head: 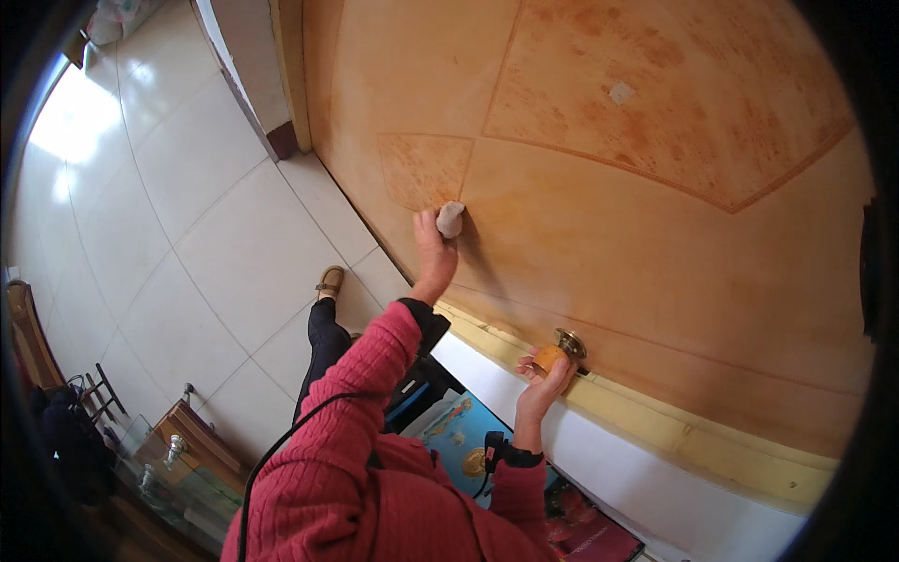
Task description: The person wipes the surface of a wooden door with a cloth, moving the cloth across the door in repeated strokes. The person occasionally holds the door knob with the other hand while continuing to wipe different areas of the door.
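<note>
My left hand (pixel 435 246) grips a bunched, pale grey cloth (pixel 450 219). The cloth is against the orange-brown door (pixel 597 232), by the lower corner of a small outlined panel (pixel 427 168). Lower and to the right, my right hand (pixel 544 376) is wrapped around the orange-brown door knob (pixel 547 359), palm turned upward. Behind the knob a round brass plate (pixel 570 343) sits on the door near its edge. A larger mottled panel (pixel 660 105) with a tiny pale diamond mark fills the upper part of the door.
A yellow door frame (pixel 702 446) and white wall strip (pixel 632 464) run below the door edge. Beside my body are a blue printed box (pixel 467 439) and a dark red one (pixel 597 527). Pale tiles (pixel 211 302) cover the floor; a glass-topped wooden table (pixel 189 449) stands left.
</note>
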{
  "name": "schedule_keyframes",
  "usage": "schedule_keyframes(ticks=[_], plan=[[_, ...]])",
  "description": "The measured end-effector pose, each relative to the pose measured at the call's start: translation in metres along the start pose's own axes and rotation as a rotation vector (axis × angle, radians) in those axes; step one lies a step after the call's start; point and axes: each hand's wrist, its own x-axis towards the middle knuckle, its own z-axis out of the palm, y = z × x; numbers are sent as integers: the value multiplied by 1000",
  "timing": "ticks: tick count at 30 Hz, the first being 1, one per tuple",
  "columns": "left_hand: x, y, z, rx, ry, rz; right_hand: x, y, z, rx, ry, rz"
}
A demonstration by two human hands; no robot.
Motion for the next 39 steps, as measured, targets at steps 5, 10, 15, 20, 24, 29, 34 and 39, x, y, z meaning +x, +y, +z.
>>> schedule_keyframes(ticks=[5, 10, 15, 20, 24, 29, 34, 39], plan=[[54, -51, -12, 56, 124, -315, 2, 6, -3, -14, 6, -26], [9, -38, 4, 31, 95, 16, 2, 6, -1, -11, 7, -61], [37, -57, -7, -7, 57, -264, 4, 6, -1, 4, 7, -61], [86, -82, -29, 147, 172, -240, 4, 11, -3, 5, -11, -122], [53, -66, -16, 231, 139, -106, 5, 13, -1, 25, -4, -134], [-30, -38, 22, 184, 60, -109, 5, 11, 2, 70, -13, -120], [-114, -19, 54, 78, -86, -244, 2, 9, 2, 67, 5, -85], [-156, 6, 63, -176, -274, -533, 2, 6, 1, 34, 0, -64]])
